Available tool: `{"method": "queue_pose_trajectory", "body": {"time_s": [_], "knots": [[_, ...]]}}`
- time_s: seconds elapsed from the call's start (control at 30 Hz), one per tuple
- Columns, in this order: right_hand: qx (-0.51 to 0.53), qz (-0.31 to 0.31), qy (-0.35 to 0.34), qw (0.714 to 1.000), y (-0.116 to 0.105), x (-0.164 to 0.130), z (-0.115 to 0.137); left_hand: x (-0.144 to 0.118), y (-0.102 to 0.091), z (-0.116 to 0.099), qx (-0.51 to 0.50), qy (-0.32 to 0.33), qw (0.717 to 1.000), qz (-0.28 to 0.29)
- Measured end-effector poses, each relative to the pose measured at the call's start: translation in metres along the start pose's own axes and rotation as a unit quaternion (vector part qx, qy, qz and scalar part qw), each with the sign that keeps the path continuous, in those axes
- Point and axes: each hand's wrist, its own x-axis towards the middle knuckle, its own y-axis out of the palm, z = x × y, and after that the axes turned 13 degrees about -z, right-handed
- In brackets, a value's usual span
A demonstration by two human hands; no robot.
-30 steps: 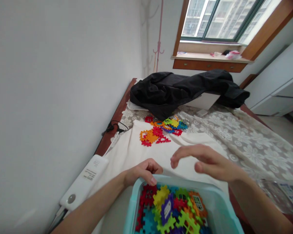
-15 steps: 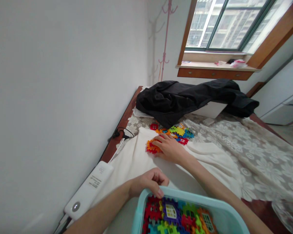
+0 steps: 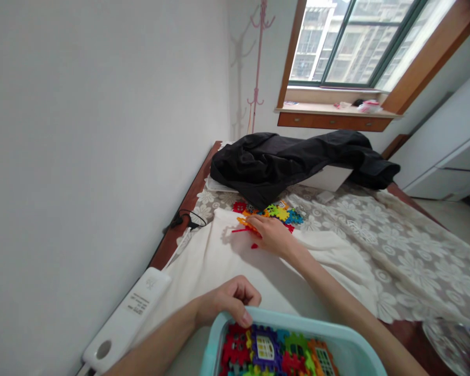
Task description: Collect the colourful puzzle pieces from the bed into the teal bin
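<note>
At the bottom of the view my left hand (image 3: 233, 300) is closed on the corner rim of a light-blue plastic bin (image 3: 297, 321), thumb over the edge. Inside lie colourful interlocking plastic building pieces (image 3: 264, 347) in red, purple, green and orange. My right hand (image 3: 272, 235) reaches out over a white cloth (image 3: 203, 261), its fingers closed on orange and red building pieces (image 3: 245, 223), tilted and partly lifted off the cloth. The palm hides part of them. Just beyond, more pieces (image 3: 278, 211) in yellow, blue and red lie on the patterned bedspread.
A black garment (image 3: 293, 154) drapes over a white box (image 3: 329, 177) behind the pieces. To the left are a white power-bank-like device (image 3: 129, 318) and a black cable (image 3: 194, 222) by the wall. A clear plastic object (image 3: 450, 344) sits at the lower right.
My right hand has closed on the orange and red pieces and tilted them up off the white cloth. My left hand stays on the bin's rim. The view has shifted slightly.
</note>
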Motion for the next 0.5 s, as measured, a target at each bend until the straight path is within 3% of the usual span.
{"method": "queue_pose_trajectory", "body": {"time_s": [0.2, 0.33, 0.4, 0.5], "knots": [[0.153, -0.099, 0.093, 0.979, -0.015, 0.003, -0.015, 0.001, -0.002, 0.002, 0.003, 0.003, 1.0, -0.001], [0.289, -0.159, 0.166, 0.929, -0.043, 0.002, -0.017, 0.0, -0.003, 0.003, 0.006, 0.01, 1.0, -0.005], [0.387, -0.13, 0.164, 0.898, -0.067, -0.003, -0.011, 0.001, -0.004, 0.004, 0.012, 0.013, 1.0, -0.005], [0.495, 0.021, 0.103, 0.863, -0.11, -0.018, 0.011, 0.002, -0.005, 0.008, 0.023, 0.025, 0.999, -0.009]]}}
